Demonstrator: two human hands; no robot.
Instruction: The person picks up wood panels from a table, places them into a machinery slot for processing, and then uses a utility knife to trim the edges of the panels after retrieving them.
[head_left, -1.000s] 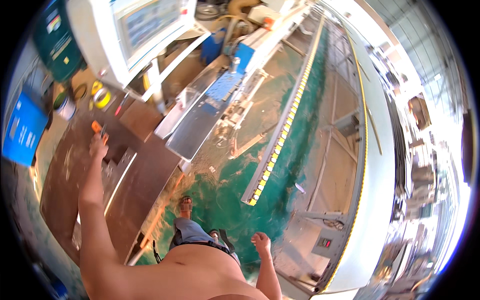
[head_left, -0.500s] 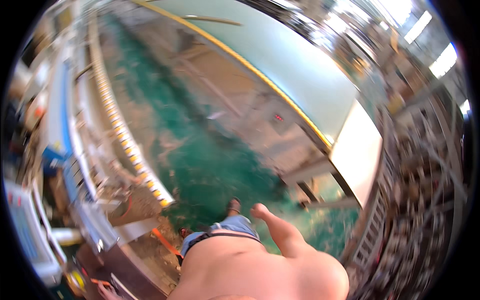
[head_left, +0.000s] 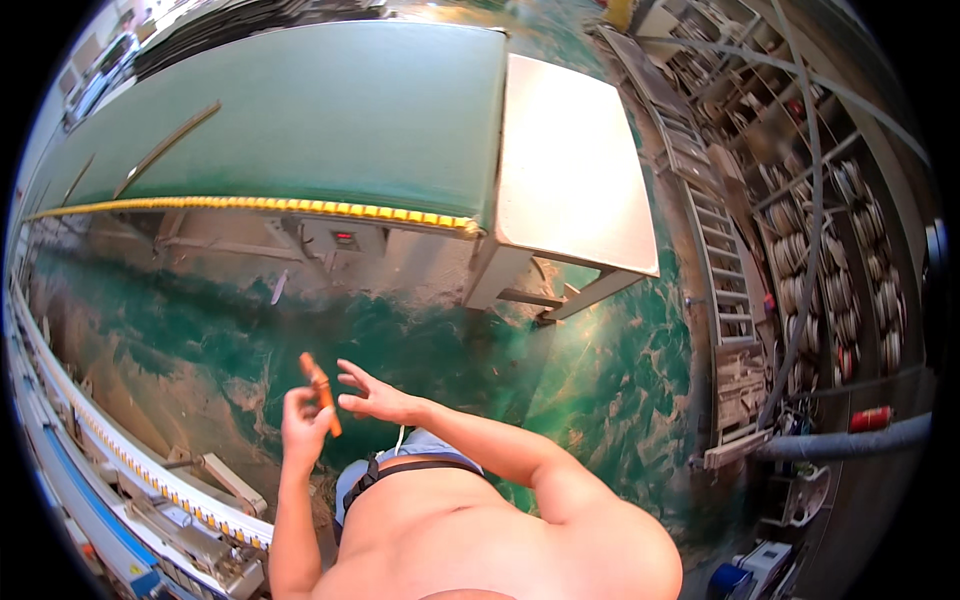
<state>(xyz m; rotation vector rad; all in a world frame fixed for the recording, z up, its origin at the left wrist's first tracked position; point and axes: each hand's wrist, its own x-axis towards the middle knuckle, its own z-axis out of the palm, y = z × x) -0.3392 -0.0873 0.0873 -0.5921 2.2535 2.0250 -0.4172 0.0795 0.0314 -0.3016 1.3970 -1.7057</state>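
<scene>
In front of my waist, my left hand [head_left: 304,425] is closed around a slim orange tool [head_left: 319,384] held roughly upright, one end above the fingers and the other below. Its exact kind I cannot make out. Just to the right, my right hand [head_left: 378,396] has its fingers spread toward the tool, with a small gap and nothing held. Beyond both hands stands a long conveyor table with a green belt [head_left: 360,110] and a yellow toothed strip [head_left: 300,204] along its near edge. A long thin strip [head_left: 168,148] lies across the belt.
A pale-topped table [head_left: 570,160] adjoins the belt's right end. Along the right are a ladder-like rack [head_left: 722,262] and shelves of several wound reels [head_left: 795,255]. A machine rail with yellow rollers [head_left: 140,462] runs at the lower left. The green floor [head_left: 440,345] is dusty.
My view has swung right, toward the conveyor table and shelves. My left hand has come up from the lower left with the orange tool. My right hand has risen beside it, fingers spread.
</scene>
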